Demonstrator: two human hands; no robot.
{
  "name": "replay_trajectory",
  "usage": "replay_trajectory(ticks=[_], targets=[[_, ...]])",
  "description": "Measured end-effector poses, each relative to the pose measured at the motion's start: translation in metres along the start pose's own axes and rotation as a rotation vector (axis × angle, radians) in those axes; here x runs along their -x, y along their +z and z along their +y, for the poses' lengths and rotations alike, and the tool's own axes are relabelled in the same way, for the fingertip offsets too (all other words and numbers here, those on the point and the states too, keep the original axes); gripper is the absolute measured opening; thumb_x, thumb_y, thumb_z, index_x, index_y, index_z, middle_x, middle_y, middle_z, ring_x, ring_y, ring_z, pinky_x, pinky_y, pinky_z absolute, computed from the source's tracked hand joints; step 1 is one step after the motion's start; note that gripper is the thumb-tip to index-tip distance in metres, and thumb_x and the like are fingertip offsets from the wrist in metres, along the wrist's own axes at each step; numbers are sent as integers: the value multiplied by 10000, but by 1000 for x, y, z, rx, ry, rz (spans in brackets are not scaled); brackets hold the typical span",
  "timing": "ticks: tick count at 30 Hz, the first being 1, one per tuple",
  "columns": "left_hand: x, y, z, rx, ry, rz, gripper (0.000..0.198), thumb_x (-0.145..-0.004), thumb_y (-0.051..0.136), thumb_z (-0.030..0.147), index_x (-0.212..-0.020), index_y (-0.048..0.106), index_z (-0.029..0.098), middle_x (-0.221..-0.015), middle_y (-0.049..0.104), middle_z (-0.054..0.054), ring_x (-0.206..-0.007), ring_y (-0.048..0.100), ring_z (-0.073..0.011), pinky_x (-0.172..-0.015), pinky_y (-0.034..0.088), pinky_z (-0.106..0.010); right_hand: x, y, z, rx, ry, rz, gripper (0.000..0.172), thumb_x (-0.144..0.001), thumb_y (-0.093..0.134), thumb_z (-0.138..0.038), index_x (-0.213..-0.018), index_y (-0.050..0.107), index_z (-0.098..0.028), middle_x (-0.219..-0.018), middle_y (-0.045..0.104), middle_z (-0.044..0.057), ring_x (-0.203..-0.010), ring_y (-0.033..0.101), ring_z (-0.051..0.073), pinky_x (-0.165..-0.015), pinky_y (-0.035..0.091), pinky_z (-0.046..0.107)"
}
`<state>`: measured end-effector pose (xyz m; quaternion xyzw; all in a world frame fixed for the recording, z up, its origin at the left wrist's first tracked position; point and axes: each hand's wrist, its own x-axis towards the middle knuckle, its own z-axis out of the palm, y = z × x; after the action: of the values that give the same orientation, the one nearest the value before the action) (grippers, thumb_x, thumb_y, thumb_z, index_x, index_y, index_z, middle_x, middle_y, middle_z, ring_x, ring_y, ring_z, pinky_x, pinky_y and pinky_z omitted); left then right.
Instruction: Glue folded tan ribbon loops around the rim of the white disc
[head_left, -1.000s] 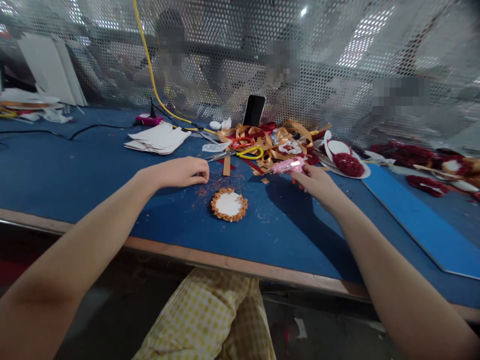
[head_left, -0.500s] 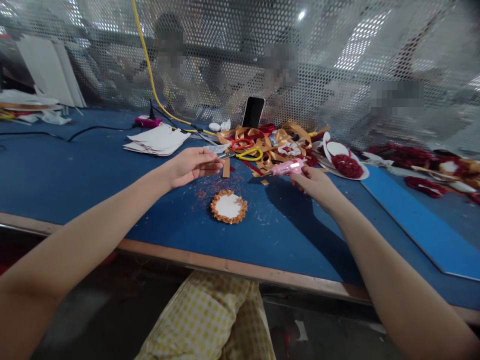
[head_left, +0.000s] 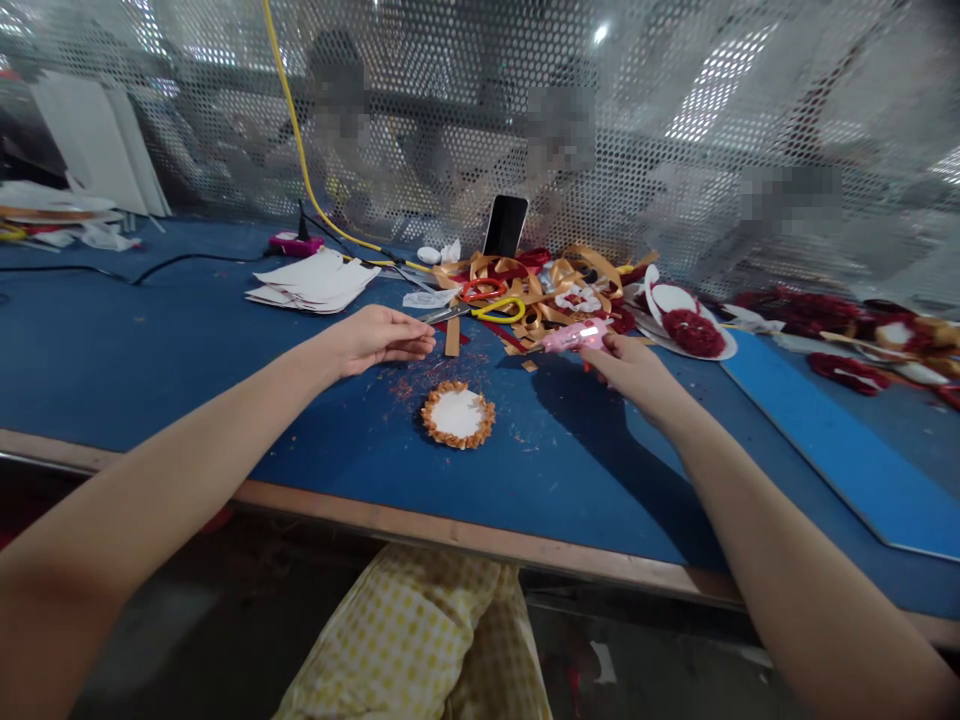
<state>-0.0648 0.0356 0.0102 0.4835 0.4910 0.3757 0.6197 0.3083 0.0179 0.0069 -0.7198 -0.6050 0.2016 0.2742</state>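
My right hand (head_left: 630,372) is closed around a pink glue gun (head_left: 576,336), its nozzle pointing left just above the table. My left hand (head_left: 386,335) hovers left of the scissors (head_left: 498,310), which have one red and one yellow handle loop. Its fingers are stretched out, the thumb close over them, and I see nothing held. Between my hands, closer to the table edge, lies a round white disc (head_left: 458,413) with a ruffled golden-brown ribbon border (head_left: 429,428). A small square of gold ribbon (head_left: 529,366) lies below the nozzle.
Behind my hands are tangled gold and red ribbons (head_left: 592,262) and a propped phone (head_left: 505,226). White sheets (head_left: 313,282) lie left. Right are dark red rosettes (head_left: 694,332) and a blue board (head_left: 840,440). A yellow cable (head_left: 298,130) hangs before the perforated metal screen (head_left: 450,60).
My left hand has drawn slightly left and down, away from the scissors, uncovering more of the blades and a clear plastic piece. My right hand and the glue gun stay put.
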Motion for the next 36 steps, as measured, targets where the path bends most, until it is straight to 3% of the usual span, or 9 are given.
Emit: replay_trajectory(ticks=[2, 6, 11, 17, 24, 27, 31, 36], targets=[[-1, -1, 0, -3, 11, 10, 26, -831, 829, 153, -856, 826, 162, -917, 828, -104, -879, 781, -173, -1015, 619, -338, 1, 0, 0, 1, -5, 10, 229, -883, 614, -445, -914, 625, -219, -808, 645, 31, -742, 573, 184, -613, 376, 295], [-6, -7, -3, -23, 58, 76, 187, -707, 897, 119, -864, 816, 182, -956, 828, -85, -991, 783, -208, -1048, 615, -367, 1, 1, 1, -7, -4, 11, 259, -876, 622, -467, -943, 631, -218, -862, 678, 37, -756, 576, 181, -625, 377, 294], [-12, -14, -5, -63, 109, 148, 322, -596, 985, 172, -837, 772, 192, -927, 809, -47, -942, 772, -191, -1004, 633, -367, 1, 2, 2, -20, -25, 29, 272, -864, 636, -480, -939, 622, -219, -861, 684, 41, -752, 573, 181, -623, 383, 292], [-9, -18, -1, -39, 136, 150, 183, -774, 861, 154, -941, 795, 187, -952, 815, -66, -964, 761, -167, -1009, 606, -306, 1, 1, 1, -6, -18, 19, 267, -873, 633, -483, -892, 608, -219, -875, 682, 43, -747, 563, 174, -630, 380, 292], [-10, -40, 9, -200, 322, 334, 421, -764, 814, 114, -1176, 738, 162, -1137, 804, -123, -1099, 759, -229, -1011, 605, -371, -1, 1, 2, -19, -16, 11, 307, -853, 646, -461, -1019, 647, -203, -914, 698, 58, -747, 567, 182, -629, 397, 298], [-16, -48, 9, -334, 351, 344, 483, -751, 736, 89, -1231, 728, 152, -1229, 781, -151, -1216, 725, -260, -1035, 583, -378, -2, 1, 3, -19, -49, 14, 333, -832, 676, -467, -1020, 658, -192, -884, 680, 60, -769, 570, 191, -650, 410, 299], [-25, -52, 6, -322, 291, 382, 415, -789, 640, 140, -1192, 737, 140, -1270, 764, -177, -1206, 734, -255, -1042, 563, -355, -3, 1, 5, -35, -84, 38, 327, -815, 702, -456, -1000, 676, -188, -825, 659, 61, -780, 562, 203, -684, 428, 311], [-26, -53, 6, -398, 333, 440, 320, -857, 590, 291, -1099, 756, 165, -1186, 797, -147, -1091, 759, -248, -991, 564, -352, -3, 1, 4, -30, -95, 46, 322, -816, 686, -451, -1004, 683, -190, -806, 654, 58, -780, 561, 209, -701, 440, 318]])
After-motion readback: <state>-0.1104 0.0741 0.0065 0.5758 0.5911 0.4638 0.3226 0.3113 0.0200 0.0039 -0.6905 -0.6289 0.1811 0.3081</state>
